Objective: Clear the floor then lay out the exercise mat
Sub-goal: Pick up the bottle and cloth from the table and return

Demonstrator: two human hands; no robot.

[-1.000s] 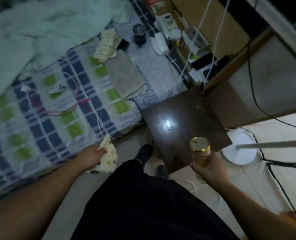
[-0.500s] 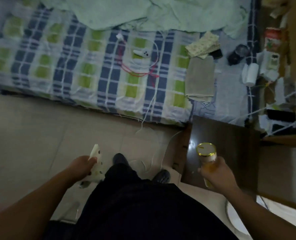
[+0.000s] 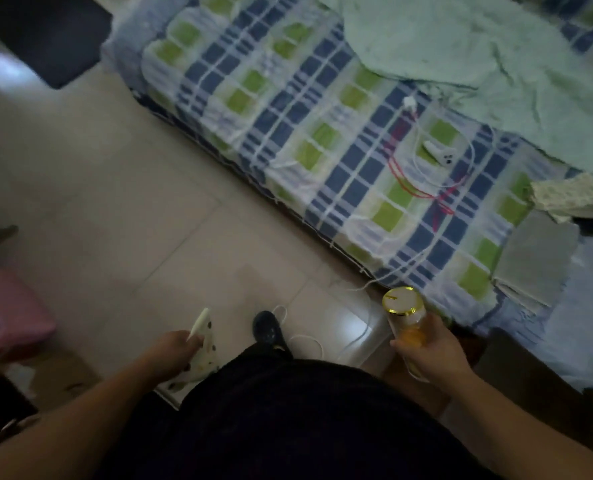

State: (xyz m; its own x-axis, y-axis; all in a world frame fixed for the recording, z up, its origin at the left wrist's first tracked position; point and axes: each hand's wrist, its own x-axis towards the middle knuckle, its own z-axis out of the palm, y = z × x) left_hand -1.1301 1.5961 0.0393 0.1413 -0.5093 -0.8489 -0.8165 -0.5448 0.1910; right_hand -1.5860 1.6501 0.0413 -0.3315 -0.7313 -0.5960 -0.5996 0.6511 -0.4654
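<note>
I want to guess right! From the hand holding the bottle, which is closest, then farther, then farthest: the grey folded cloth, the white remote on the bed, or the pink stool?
From the right hand, in the head view:
1. Grey folded cloth, on the bed's right end, nearest.
2. White remote, mid-bed among cables, farther up.
3. Pink stool, far left on the floor, farthest.

floor (image 3: 122, 188) — glossy tile | bedsheet (image 3: 323, 140) — checked cloth | blanket (image 3: 478, 53) — fuzzy
</note>
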